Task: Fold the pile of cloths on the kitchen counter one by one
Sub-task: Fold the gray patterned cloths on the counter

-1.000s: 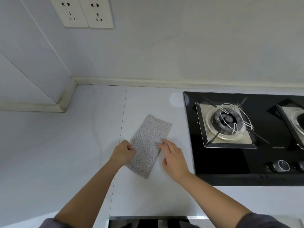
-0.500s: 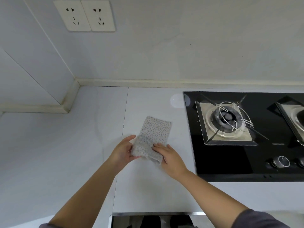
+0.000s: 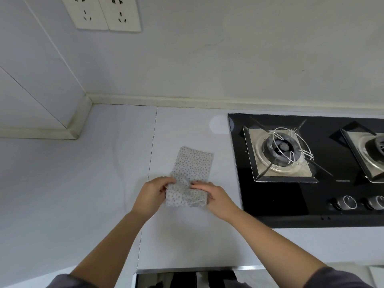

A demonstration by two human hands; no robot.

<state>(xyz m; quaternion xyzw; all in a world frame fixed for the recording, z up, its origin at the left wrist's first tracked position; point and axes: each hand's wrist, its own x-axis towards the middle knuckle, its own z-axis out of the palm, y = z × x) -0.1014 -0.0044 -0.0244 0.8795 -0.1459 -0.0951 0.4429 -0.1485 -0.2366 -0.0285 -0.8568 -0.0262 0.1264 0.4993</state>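
A: Upper left of the frame?
B: Two wall sockets [image 3: 107,13], side by side. Below them the pale counter [image 3: 83,183] runs into a corner.

A: Centre, left side?
B: The left hand [image 3: 152,194]. Its thumb and fingers are curled together, pinching the left edge of the spotted cloth [image 3: 190,177].

A: And the cloth itself?
B: It is at mid-frame on the counter, just left of the hob. The far end lies flat. The near end is raised off the counter and bent over, held between the two hands.

A: Right of it?
B: The right hand [image 3: 216,197], with fingers closed over the cloth's right edge and fingertips on top of the fabric.

A: Right edge of the frame?
B: A black glass hob [image 3: 270,204]. A burner [image 3: 280,150] carries a wire ring, and the knobs [image 3: 346,202] sit toward the lower right.
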